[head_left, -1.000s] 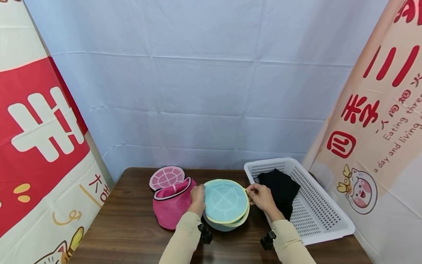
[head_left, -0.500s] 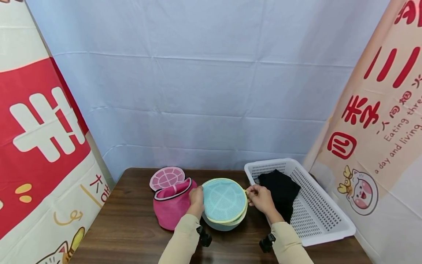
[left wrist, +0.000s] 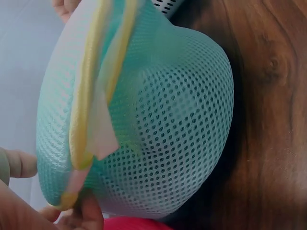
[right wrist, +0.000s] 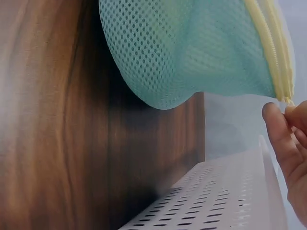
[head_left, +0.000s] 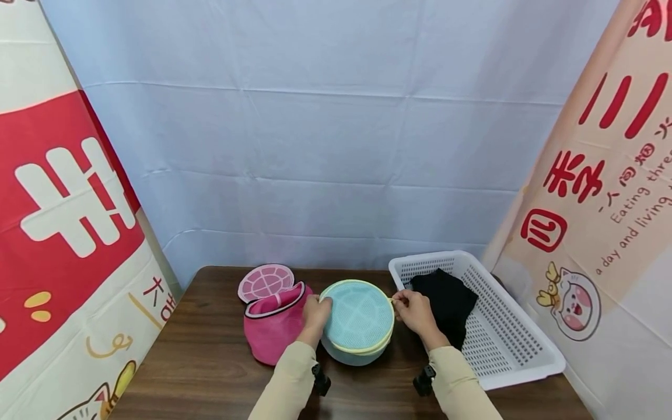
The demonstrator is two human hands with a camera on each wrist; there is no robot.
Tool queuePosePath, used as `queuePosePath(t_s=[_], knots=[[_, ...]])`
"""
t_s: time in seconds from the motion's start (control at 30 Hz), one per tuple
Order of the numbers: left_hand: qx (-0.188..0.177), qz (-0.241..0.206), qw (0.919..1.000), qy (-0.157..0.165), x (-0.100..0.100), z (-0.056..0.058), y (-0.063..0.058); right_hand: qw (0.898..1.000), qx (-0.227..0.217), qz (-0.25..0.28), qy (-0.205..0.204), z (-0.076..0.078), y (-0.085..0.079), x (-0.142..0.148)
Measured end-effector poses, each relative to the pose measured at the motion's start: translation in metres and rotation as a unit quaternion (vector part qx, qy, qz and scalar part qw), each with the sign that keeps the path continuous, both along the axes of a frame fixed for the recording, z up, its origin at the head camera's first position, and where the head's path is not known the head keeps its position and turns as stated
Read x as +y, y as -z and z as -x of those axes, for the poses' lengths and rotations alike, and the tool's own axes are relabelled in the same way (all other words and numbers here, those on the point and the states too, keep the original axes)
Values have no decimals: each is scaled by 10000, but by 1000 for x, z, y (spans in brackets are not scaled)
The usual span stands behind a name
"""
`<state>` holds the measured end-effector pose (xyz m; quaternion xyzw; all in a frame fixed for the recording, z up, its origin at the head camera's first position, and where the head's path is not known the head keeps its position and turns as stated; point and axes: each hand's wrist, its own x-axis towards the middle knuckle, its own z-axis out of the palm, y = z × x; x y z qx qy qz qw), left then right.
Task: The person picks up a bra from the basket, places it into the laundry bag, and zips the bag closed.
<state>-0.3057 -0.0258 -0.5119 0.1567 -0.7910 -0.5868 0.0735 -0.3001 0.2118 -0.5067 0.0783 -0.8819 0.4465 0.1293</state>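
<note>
A round teal mesh laundry bag (head_left: 359,318) with yellow zipper edging stands on the table. Its flat lid lies over the mouth, and a gap between the yellow edges shows in the left wrist view, where a small white tag (left wrist: 103,132) hangs. My left hand (head_left: 316,315) grips the bag's left rim, thumb on the lid and fingers beneath the edge. On the opposite side my right hand (head_left: 415,312) pinches the zipper pull between thumb and forefinger, by the end of the yellow zipper (right wrist: 274,52).
Left of my left hand sits a pink mesh bag (head_left: 273,335), its pink lid (head_left: 266,282) flipped back. A white perforated basket (head_left: 504,326) holding black cloth (head_left: 446,297) stands at the right. The dark wooden table (head_left: 194,356) backs onto a pale blue curtain (head_left: 325,146).
My left thumb has come over onto the lid, and the lid now lies closer to the bag's mouth. The bag has shifted slightly left. My right hand stays at the zipper pull.
</note>
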Motion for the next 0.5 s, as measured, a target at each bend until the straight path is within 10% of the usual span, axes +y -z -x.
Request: queuePosePath(t_s=[0.5], knots=[[287, 1689, 9850, 203, 12, 12, -16, 9967, 527, -613, 76, 22, 1, 0]])
